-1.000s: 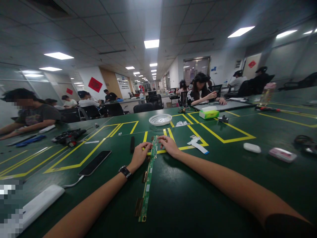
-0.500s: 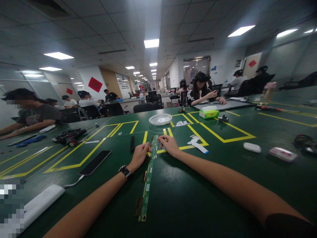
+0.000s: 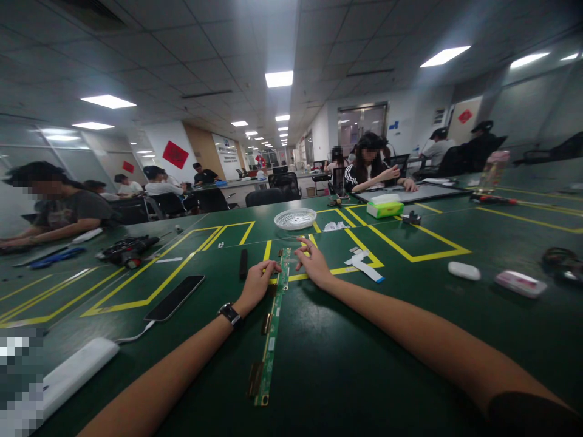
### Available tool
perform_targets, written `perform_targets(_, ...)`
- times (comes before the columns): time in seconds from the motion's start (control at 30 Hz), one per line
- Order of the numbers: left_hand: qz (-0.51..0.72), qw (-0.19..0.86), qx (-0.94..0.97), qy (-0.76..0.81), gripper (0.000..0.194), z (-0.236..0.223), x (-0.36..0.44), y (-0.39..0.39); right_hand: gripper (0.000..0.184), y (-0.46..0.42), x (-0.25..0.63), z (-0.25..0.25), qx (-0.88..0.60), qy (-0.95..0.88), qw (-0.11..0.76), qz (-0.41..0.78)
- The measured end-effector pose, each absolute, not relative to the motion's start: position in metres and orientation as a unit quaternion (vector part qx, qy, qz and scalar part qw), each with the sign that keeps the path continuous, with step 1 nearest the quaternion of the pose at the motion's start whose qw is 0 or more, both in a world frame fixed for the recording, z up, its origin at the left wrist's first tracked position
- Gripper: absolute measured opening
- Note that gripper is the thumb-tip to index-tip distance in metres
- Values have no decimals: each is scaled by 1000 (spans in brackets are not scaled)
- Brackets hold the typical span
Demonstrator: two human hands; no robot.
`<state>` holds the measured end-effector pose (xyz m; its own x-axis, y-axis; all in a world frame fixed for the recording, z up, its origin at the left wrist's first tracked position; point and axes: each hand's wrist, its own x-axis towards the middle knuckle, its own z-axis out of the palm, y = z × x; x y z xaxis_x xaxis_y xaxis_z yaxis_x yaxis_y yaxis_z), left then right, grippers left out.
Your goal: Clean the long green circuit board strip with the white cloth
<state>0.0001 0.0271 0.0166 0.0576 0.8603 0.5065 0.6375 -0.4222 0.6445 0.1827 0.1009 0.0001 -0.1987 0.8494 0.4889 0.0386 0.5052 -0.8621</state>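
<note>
A long, narrow green circuit board [image 3: 272, 346] lies lengthwise on the green table in front of me, with brown flexible tabs along its left edge. My left hand [image 3: 260, 280], wearing a black watch on the wrist, has its fingers closed at the board's left edge near the far end. Whatever is between those fingertips is largely hidden. Just right of the same end is my right hand [image 3: 314, 265], fingers apart, index finger stretched forward, nothing visible in it. A black bar-shaped object [image 3: 243, 264] lies left of the board, beyond my left hand.
Ahead stands a white basket [image 3: 295, 220]. White flat cables [image 3: 364, 266] lie to the right, near a green tissue pack [image 3: 385, 208]. On the left are a phone [image 3: 175, 297] wired to a white power bank [image 3: 77, 376], and a black tool [image 3: 130, 250]. Other people sit around.
My right hand has opened from a pinch beside the board's far end, its index finger now extended forward. My left fingers have shifted slightly right, onto the board's edge.
</note>
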Motion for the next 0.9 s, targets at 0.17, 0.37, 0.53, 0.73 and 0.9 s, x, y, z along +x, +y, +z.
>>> perform_targets(0.17,433,105,736,511,35,13,0,28,24,96,184,3,-317,-712,541,316)
perform_targets(0.37,404,72,780,473,25,11,4,27,9,79,184,8,-236,-795,501,246)
perform_targets(0.53,384,57,795,466,24,12,4,27,5,80,183,4,-229,-815,485,220)
perform_targets(0.73,377,52,787,486,32,12,3,27,5,78,182,5,-249,-820,471,210)
perform_targets(0.9,375,58,778,501,35,15,5,25,9,81,181,7,-299,-785,491,231)
